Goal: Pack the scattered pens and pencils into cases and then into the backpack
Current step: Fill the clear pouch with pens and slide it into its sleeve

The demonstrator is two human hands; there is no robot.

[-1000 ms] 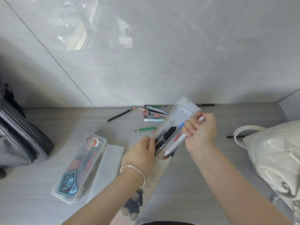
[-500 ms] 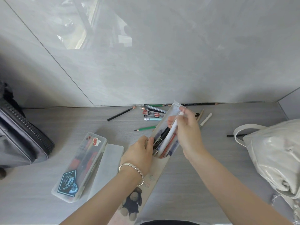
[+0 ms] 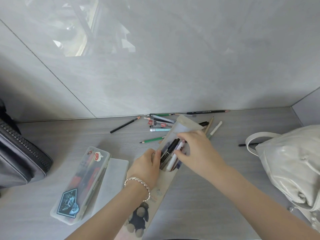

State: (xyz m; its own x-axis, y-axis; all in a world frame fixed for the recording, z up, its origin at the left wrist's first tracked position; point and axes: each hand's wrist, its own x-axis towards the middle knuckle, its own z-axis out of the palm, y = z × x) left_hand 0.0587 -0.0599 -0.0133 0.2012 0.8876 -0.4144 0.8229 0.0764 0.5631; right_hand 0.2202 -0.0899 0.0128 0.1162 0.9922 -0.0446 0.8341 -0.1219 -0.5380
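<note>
A long beige pouch (image 3: 187, 125) with a toy-animal print lies open in the middle of the table. A black marker (image 3: 170, 148), a white pen (image 3: 173, 161) and other pens stick out of its mouth. My left hand (image 3: 147, 164) grips the pouch's left edge at the opening. My right hand (image 3: 195, 149) lies spread over the pens, thumb touching the white pen. Scattered pens (image 3: 161, 125), a green pencil (image 3: 152, 140) and a black pencil (image 3: 124, 126) lie behind the pouch. A white pen (image 3: 215, 129) and a wooden pencil (image 3: 209, 124) lie to its right.
A clear plastic pencil case (image 3: 81, 184) with stickers sits at the left, its lid (image 3: 114, 181) beside it. A white bag (image 3: 294, 163) stands at the right with a black pencil (image 3: 242, 145) by its strap. A dark grey zipped bag (image 3: 19, 158) is at far left. The wall is close behind.
My right hand brought a white pen down into the pouch, let it go and now rests spread on the pens. The pouch's flap end has dropped lower. The left hand has stayed put.
</note>
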